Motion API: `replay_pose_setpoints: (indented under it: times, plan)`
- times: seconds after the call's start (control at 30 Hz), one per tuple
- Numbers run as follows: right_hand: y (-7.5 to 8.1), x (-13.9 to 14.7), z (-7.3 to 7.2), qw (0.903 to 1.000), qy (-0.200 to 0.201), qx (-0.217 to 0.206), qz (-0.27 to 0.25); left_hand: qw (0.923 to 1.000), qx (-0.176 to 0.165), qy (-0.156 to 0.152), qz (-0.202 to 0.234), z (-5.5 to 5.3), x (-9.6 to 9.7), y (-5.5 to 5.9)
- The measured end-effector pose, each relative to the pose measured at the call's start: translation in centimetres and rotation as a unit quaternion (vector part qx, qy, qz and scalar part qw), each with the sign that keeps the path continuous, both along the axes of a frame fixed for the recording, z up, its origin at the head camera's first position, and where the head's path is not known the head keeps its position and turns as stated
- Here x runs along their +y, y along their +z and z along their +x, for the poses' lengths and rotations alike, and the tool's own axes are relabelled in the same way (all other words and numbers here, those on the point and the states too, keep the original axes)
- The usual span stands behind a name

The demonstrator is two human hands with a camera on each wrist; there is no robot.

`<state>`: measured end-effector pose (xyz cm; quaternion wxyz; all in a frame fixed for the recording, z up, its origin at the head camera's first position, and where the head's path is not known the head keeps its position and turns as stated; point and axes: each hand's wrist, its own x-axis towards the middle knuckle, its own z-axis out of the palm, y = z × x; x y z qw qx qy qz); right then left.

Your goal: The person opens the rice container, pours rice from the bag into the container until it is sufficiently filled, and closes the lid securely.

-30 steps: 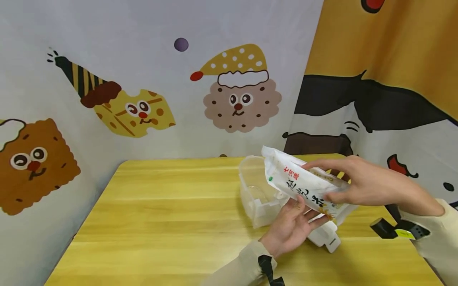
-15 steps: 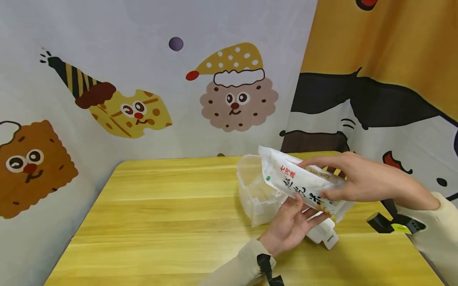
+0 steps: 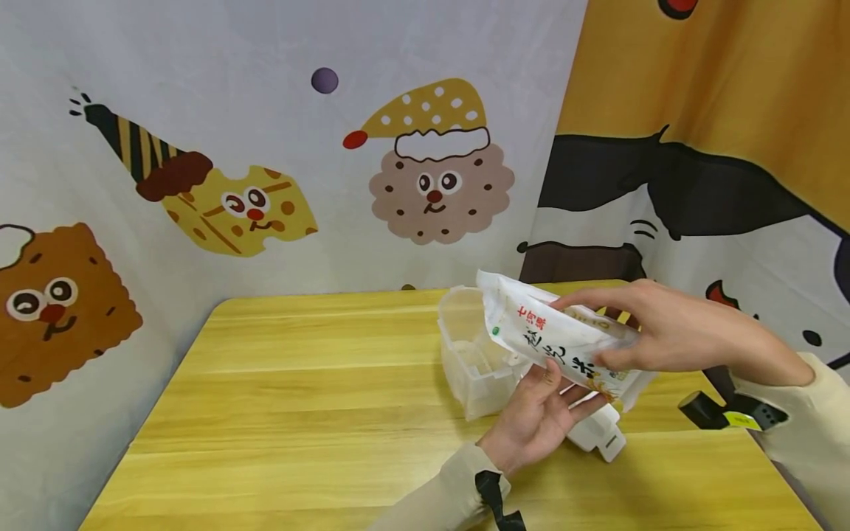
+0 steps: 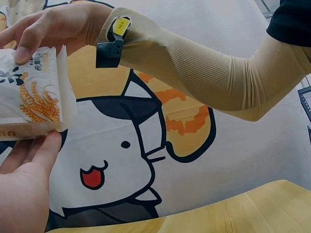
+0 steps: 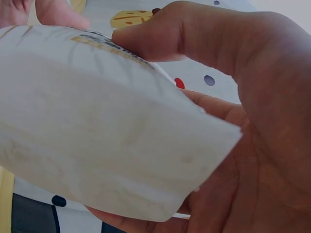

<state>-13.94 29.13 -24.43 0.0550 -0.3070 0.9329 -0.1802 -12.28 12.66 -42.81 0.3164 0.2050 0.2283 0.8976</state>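
A white bag of rice (image 3: 531,321), printed with red and black characters, is held up tilted in the head view, its upper left end above a clear plastic container (image 3: 481,391). My right hand (image 3: 671,332) grips its right part from above, thumb on the printed face and fingers on the far side. From below, my left hand (image 3: 531,424) holds the lower edge, thumb in front and fingers underneath. Printed ears of grain (image 4: 39,104) show on the bag in the left wrist view. The bag's plain white end (image 5: 121,131) fills much of the right wrist view.
A white plastic part with a latch (image 3: 600,431), possibly the lid, lies on the wooden table (image 3: 299,413) right of the container, partly behind my left hand. Cartoon-printed curtains (image 3: 265,88) hang behind the table and at its sides.
The head view has turned slightly to the right, so everything sits a little further left. Both hands keep their hold, and the bag's tilt looks about the same.
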Motion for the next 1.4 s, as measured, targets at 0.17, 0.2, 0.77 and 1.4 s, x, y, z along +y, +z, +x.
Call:
replay_pose_setpoints:
  times: [0.17, 0.2, 0.77, 1.4]
  plan:
    - [0.08, -0.09, 0.06, 1.0, 0.0, 0.001, 0.004, 0.9999, 0.006, 0.012, 0.005, 0.19, 0.08, 0.01]
    - [0.09, -0.12, 0.05, 1.0, 0.0, 0.002, 0.005, 0.9999, 0.005, 0.012, 0.005, 0.2, 0.06, -0.01]
    - [0.35, -0.2, -0.09, 0.9998, 0.008, 0.009, 0.013, 0.9999, 0.009, 0.008, 0.009, 0.22, -0.01, 0.11]
    - [0.69, -0.52, -0.19, 0.9997, 0.013, -0.008, 0.019, 0.9999, 0.005, 0.009, 0.011, 0.29, -0.12, 0.21]
